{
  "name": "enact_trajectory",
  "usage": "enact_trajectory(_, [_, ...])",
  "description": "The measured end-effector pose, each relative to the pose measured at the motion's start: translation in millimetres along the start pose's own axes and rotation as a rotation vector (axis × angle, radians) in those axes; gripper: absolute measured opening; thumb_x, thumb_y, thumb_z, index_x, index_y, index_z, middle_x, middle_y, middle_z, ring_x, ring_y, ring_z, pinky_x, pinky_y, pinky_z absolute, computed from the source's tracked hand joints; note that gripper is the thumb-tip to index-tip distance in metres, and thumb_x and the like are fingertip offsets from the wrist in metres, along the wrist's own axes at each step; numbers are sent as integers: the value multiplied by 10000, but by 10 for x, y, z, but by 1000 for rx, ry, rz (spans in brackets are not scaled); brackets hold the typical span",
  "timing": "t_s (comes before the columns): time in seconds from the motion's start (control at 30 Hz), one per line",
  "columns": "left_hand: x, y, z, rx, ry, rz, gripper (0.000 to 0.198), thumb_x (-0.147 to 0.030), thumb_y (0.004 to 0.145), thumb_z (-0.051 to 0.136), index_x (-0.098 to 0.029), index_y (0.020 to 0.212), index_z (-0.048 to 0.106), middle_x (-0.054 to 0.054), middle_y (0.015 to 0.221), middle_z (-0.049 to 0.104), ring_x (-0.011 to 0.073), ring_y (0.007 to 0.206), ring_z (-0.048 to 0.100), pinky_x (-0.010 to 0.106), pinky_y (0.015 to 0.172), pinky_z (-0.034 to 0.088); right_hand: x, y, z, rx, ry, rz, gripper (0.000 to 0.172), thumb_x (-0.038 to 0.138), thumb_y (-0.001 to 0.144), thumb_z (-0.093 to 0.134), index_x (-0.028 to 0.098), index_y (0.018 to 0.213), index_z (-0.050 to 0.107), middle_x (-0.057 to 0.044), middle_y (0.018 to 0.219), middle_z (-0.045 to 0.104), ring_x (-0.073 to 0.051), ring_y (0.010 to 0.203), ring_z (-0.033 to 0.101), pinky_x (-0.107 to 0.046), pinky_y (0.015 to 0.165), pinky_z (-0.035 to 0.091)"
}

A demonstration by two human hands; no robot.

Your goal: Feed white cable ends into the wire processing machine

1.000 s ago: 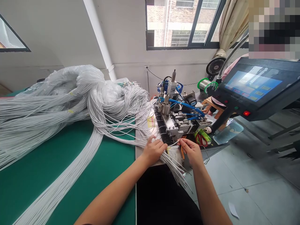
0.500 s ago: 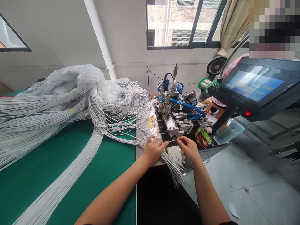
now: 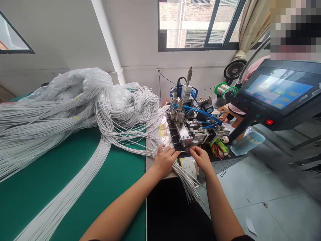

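Observation:
Between my hands runs one white cable (image 3: 184, 151), stretched across the front of a bench-top machine (image 3: 184, 134) with metal cylinders and blue air hoses. My left hand (image 3: 164, 161) is closed, pinching the cable between thumb and finger. My right hand (image 3: 201, 158) pinches the cable's other end with thumb and fingertips; the very tip is hidden. Below my left hand a bundle of white cables (image 3: 187, 182) hangs over the table's front edge, ends pointing down and right. A roll with white paper labels (image 3: 190, 167) sits just under the stretched cable.
A large heap of white cables (image 3: 105, 110), partly under clear plastic, covers the green table (image 3: 125, 194) on the left. A screen panel (image 3: 281, 88) on an arm stands right. Red-handled scissors (image 3: 217, 150) and a solder wire spool (image 3: 223, 91) are near the machine. A person sits beyond.
My right hand has shifted very slightly relative to the machine, and a little more cable shows between my hands. The view has tilted slightly; both hands keep their pinch.

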State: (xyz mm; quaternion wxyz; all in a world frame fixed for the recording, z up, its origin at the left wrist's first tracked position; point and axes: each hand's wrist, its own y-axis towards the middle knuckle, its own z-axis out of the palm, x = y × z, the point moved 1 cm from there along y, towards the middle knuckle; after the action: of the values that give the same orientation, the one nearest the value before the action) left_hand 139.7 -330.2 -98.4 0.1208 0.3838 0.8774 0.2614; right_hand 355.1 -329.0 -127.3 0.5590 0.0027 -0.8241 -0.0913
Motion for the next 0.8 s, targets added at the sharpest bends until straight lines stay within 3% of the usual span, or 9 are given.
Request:
enact_trajectory(0.17, [-5,1,-4,16,3,-30,376,-61,778,501,-226,1094,621,40,836,638,210,876,553,420,940,290,-60,54,38,135,242,88,293,435,777,584,191,641,493,48,581,420,-111,543,374,-230,515,302])
enact_trajectory(0.37, [-2,4,18,24,-13,-50,367,-65,779,506,-244,1067,646,40,826,633,211,869,548,423,931,287,-112,74,107,111,451,267,325,453,657,657,193,596,473,73,510,370,-82,458,293,-224,456,228])
enact_trajectory(0.6, [6,-6,-2,2,-24,-42,368,-57,735,511,-223,1034,647,40,845,654,209,897,557,428,950,287,-81,-15,74,58,401,243,412,552,651,688,187,621,500,73,500,388,-83,453,304,-225,452,232])
enact_trajectory(0.8, [40,-25,41,-32,-29,-75,392,-80,726,532,-189,1092,618,80,1032,670,231,1011,571,448,983,303,1,-203,-117,-87,237,152,434,592,705,669,168,668,583,37,539,460,-105,487,377,-235,456,288])
